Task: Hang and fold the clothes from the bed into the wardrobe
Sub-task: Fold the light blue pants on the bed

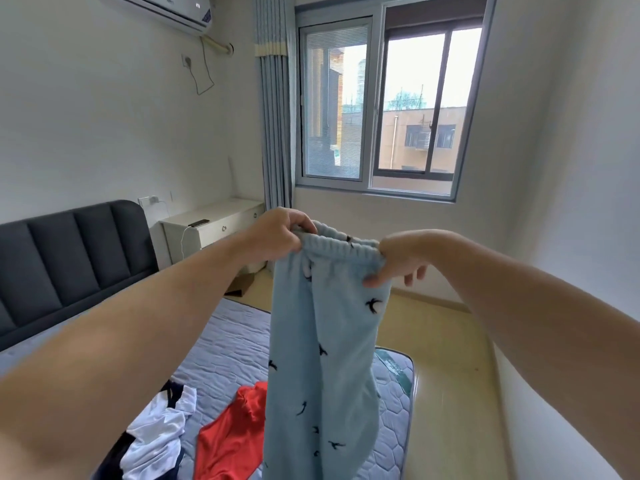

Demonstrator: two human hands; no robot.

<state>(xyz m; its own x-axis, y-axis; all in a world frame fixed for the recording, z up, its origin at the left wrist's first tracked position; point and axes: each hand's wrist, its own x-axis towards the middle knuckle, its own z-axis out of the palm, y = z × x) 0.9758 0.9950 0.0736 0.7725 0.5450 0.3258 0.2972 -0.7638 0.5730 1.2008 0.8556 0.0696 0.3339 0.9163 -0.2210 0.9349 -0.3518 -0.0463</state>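
I hold up a pair of light blue trousers [325, 358] printed with small dark birds, hanging down in front of me over the bed. My left hand [277, 233] grips the left end of the elastic waistband. My right hand [398, 258] pinches the right end of it. On the grey quilted mattress [225, 344] below lie a red garment [232, 434] and a white and dark garment [159, 431]. No wardrobe is in view.
A dark padded headboard [69, 251] stands at the left. A white bedside table [214, 223] with a phone on charge sits by the blue curtain [275, 116]. The window [381, 105] faces me. Yellow floor [446, 375] runs along the bed's right side.
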